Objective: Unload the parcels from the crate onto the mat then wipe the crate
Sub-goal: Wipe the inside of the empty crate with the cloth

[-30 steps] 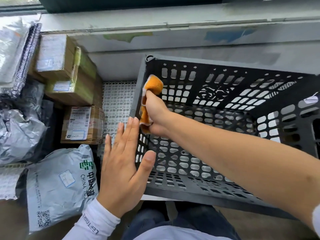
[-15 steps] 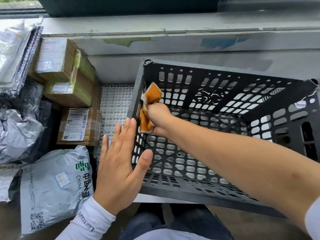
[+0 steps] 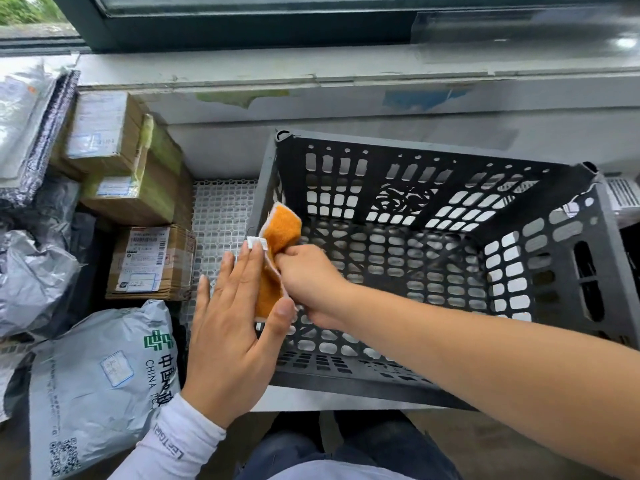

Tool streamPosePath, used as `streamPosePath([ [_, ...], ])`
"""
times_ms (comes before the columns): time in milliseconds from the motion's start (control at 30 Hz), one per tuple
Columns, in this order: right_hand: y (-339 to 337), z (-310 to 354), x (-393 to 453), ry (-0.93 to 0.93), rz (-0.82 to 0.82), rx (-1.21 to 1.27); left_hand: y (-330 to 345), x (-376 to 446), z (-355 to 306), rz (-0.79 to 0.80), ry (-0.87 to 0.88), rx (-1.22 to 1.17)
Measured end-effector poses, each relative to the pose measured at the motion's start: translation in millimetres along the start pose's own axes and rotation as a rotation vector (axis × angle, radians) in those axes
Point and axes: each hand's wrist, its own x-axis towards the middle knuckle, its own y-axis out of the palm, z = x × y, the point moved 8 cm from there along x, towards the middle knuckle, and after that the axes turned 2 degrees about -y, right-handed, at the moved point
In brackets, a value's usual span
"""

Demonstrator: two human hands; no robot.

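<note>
The dark grey slotted crate (image 3: 540,278) stands in the middle with nothing inside it. My right hand (image 3: 311,282) reaches across into it and grips an orange cloth (image 3: 278,251) against the inside of the crate's left wall. My left hand (image 3: 232,327) lies flat with fingers spread on the outside of that same wall. The parcels lie to the left on the white grid mat (image 3: 221,216): a grey China Post bag (image 3: 100,382), a labelled cardboard box (image 3: 149,261), two stacked cardboard boxes (image 3: 121,161) and a crumpled grey bag (image 3: 31,278).
A grey ledge and a dark window frame (image 3: 242,29) run along the far side. More silver and black mailers (image 3: 27,126) lean at the far left. My knees in dark trousers (image 3: 346,452) are below the crate's near wall.
My right hand has slid the orange cloth down and toward me along the inside of the crate's left wall. My left hand has kept pressing on the outside of that wall.
</note>
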Motion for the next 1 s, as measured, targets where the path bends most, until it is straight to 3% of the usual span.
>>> streamPosePath([
  [133,19,-14,4,0.209,0.038,0.229,0,1,0,-0.005,-0.003,0.004],
  [300,22,-26,15,0.267,-0.052,0.194,1,0,1,-0.009,-0.004,0.003],
  [700,18,-28,35,0.237,-0.153,0.26,1,0,1,0.009,-0.002,-0.009],
  [900,16,-24,26,0.289,-0.058,0.165,1,-1,1,0.014,0.002,-0.008],
  [1000,20,-25,17,0.334,-0.011,0.248,1,-1,1,0.011,0.002,-0.023],
])
